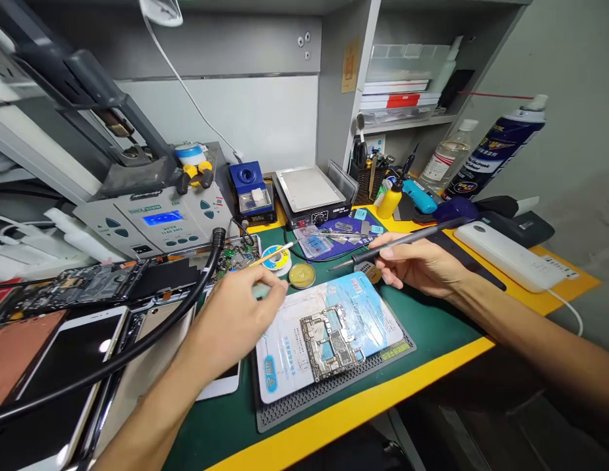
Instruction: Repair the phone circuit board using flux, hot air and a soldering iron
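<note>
My right hand (422,265) grips a dark soldering iron (367,256) like a pen, its thin tip pointing left just above the mat. My left hand (238,317) is closed, thumb and forefinger pinched together beside a round tin of yellowish paste (302,275); what the pinch holds, if anything, I cannot make out. Below both hands a phone logic board (332,343) lies on a blue-and-white printed packet (284,327), which rests on a grey perforated pad (304,413). Behind the left hand are a thin brush-like stick (272,254) and a labelled solder spool (277,263).
A thick black hose (186,304) crosses the left side over several phones (73,386). A hot-air station (157,219), a blue iron stand (250,190) and a flat heating plate (311,193) line the back. A white power bank (505,255) lies right.
</note>
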The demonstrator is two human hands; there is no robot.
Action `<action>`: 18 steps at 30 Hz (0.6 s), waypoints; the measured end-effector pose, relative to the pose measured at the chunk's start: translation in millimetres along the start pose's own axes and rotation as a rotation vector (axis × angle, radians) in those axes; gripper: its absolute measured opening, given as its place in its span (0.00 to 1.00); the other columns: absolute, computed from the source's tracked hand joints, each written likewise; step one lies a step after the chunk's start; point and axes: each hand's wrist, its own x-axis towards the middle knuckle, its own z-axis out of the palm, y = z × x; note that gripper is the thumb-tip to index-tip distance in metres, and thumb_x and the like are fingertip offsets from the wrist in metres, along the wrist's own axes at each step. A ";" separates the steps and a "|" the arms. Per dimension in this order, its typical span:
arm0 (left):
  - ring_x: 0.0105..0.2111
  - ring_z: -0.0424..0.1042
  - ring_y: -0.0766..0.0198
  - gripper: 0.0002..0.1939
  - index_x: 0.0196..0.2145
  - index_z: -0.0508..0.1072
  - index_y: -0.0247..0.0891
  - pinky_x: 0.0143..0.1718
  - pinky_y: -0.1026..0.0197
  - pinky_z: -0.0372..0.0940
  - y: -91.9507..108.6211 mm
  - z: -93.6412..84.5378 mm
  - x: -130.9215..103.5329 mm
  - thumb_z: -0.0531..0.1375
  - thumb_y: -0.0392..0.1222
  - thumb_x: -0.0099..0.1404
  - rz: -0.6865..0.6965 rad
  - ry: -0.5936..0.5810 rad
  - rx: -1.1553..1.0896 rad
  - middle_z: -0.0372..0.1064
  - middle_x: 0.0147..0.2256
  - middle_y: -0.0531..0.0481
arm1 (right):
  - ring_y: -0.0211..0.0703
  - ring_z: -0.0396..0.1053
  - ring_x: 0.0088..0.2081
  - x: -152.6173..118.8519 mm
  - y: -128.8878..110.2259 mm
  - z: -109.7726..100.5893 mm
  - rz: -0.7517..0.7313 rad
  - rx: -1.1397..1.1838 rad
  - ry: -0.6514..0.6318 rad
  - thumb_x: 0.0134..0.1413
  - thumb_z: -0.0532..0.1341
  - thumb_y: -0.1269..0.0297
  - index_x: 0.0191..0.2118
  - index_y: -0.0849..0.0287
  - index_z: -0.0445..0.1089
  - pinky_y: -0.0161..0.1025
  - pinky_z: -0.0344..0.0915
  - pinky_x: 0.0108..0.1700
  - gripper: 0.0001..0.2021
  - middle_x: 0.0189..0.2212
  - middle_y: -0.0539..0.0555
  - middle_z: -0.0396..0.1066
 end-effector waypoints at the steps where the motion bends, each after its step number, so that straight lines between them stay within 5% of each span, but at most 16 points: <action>1: 0.34 0.71 0.59 0.18 0.32 0.76 0.41 0.31 0.62 0.59 -2.3 -4.3 0.3 0.59 0.58 0.63 0.004 0.020 -0.022 0.78 0.37 0.50 | 0.39 0.76 0.20 1.1 0.8 -0.6 0.002 0.007 0.002 0.42 0.77 0.68 0.36 0.62 0.80 0.29 0.70 0.17 0.13 0.22 0.52 0.78; 9: 0.23 0.61 0.66 0.34 0.54 0.72 0.36 0.24 0.63 0.54 -22.5 -27.2 -22.4 0.64 0.63 0.60 -0.033 -0.095 -0.249 0.62 0.26 0.57 | 0.37 0.74 0.18 6.5 3.9 -2.0 0.017 0.052 0.017 0.44 0.76 0.67 0.29 0.63 0.76 0.28 0.68 0.16 0.10 0.21 0.52 0.76; 18: 0.37 0.74 0.59 0.35 0.58 0.67 0.37 0.35 0.59 0.68 -35.4 -2.7 -51.5 0.66 0.60 0.59 0.011 0.022 -0.263 0.73 0.39 0.49 | 0.36 0.72 0.18 1.1 -4.9 -4.4 0.029 0.126 -0.005 0.46 0.73 0.71 0.30 0.62 0.75 0.30 0.69 0.18 0.08 0.19 0.49 0.75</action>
